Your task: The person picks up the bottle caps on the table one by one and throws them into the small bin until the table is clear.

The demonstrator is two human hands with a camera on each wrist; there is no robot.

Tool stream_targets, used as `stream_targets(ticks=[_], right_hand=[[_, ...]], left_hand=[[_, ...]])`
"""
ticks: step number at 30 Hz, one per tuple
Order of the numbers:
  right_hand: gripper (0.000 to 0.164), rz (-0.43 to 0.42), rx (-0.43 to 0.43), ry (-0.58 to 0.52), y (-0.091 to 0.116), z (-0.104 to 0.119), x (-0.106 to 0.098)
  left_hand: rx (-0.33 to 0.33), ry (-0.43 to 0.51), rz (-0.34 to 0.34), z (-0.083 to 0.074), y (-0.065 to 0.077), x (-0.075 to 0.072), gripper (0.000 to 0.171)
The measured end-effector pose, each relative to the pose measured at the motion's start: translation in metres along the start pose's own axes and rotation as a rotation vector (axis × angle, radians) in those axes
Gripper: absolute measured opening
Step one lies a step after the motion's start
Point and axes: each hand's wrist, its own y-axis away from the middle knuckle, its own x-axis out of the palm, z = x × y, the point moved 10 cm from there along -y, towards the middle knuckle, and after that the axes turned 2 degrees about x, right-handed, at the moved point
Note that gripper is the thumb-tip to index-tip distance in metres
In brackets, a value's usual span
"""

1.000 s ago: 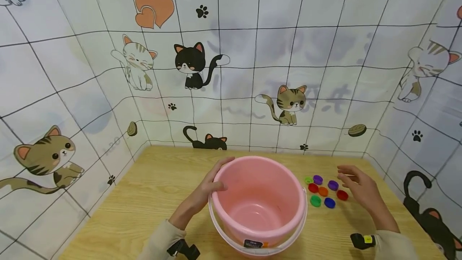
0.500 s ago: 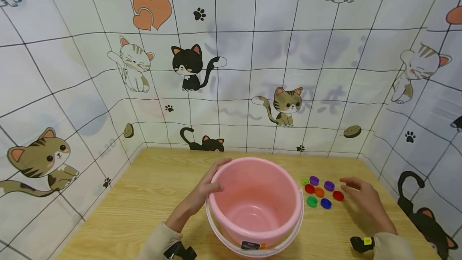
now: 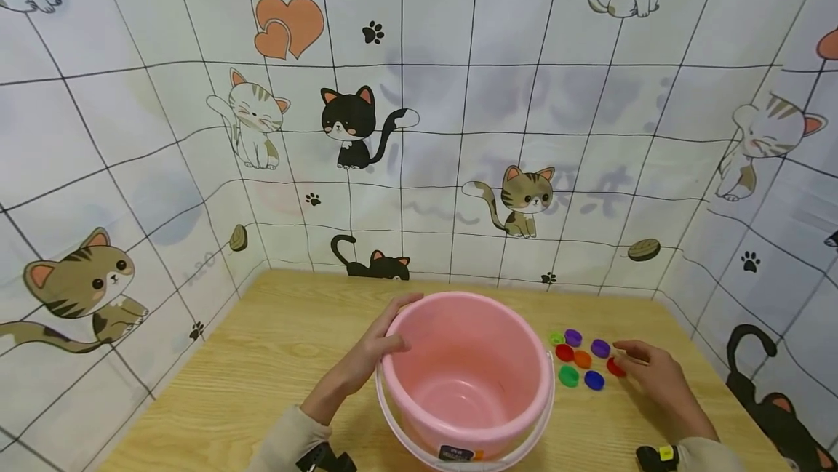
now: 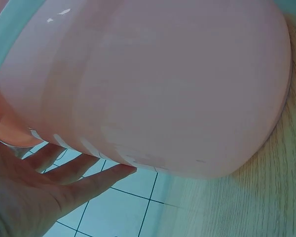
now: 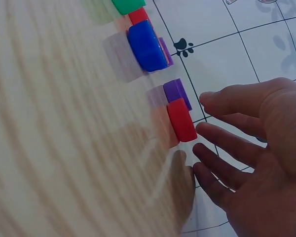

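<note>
A pink plastic bucket [image 3: 471, 334] stands upright on the table, and its inside shows no contents. My left hand [image 3: 363, 356] grips its left rim, thumb inside and fingers against the outer wall, as the left wrist view also shows. My right hand [image 3: 657, 377] reaches to a red bottle cap [image 3: 614, 366] at the right of a group of coloured caps. In the right wrist view its fingers are spread and slightly bent beside this red cap [image 5: 182, 120], holding nothing. A purple cap [image 3: 600, 348] and a blue cap [image 3: 594, 380] lie close by.
Farther left in the group lie an orange cap [image 3: 582, 359], a green cap [image 3: 568, 376], another red cap [image 3: 564, 353] and others. The bucket's white handle [image 3: 419, 446] hangs down at the front. Cat-print sheeting [image 3: 439, 130] surrounds the wooden table [image 3: 262, 356].
My right hand has come lower and slightly left, closer to the right-hand red cap. My left hand keeps its grip on the bucket rim. The head view shifts slightly.
</note>
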Motion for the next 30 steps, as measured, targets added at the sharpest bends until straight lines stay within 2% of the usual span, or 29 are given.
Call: stream_targets(ticks=[8,13,18,30], right_hand=[[0.050,-0.026,-0.043,0.014,-0.0014,0.0010,0.0013],[0.048,-0.010,-0.022,0.039,0.0000,0.0016,0.0009],[0.054,0.005,0.011,0.030,-0.0012,-0.0012,0.0012],[0.054,0.039,0.023,0.008,-0.0017,-0.0044,0.0035]], left_hand=[[0.007,0.000,-0.017,0.0010,-0.0006,-0.0020,0.077],[0.010,-0.005,-0.007,0.0007,-0.0003,-0.0010,0.077],[0.003,-0.014,-0.014,0.0006,0.0006,-0.0017,0.077],[0.023,-0.034,-0.031,-0.0027,0.0011,-0.0019,0.079]])
